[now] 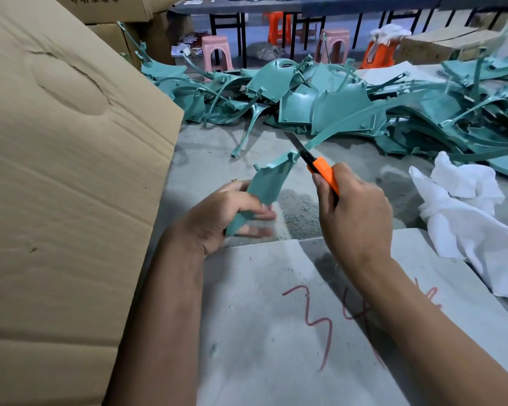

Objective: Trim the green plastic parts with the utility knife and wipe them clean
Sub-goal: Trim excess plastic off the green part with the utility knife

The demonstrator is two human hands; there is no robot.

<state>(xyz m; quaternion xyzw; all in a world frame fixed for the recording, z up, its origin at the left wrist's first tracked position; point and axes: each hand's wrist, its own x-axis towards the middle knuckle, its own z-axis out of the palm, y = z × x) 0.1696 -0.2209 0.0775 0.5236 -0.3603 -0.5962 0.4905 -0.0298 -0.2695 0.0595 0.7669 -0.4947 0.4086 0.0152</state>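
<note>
Two bare forearms are seen entering from the bottom edge, each ending in a hand. No sleeves are worn within the view; both arms are uncovered from the lower edge up to the wrists. No gloves are worn on the left hand (217,212) or on the right hand (355,212). No watch or bracelet is seen on either wrist. A small metallic glint, possibly a ring, is visible at the top of the left hand near the knuckles, but its shape cannot be made out. The left fingertips are blurred. Short, unpainted nails are seen on the right thumb.
</note>
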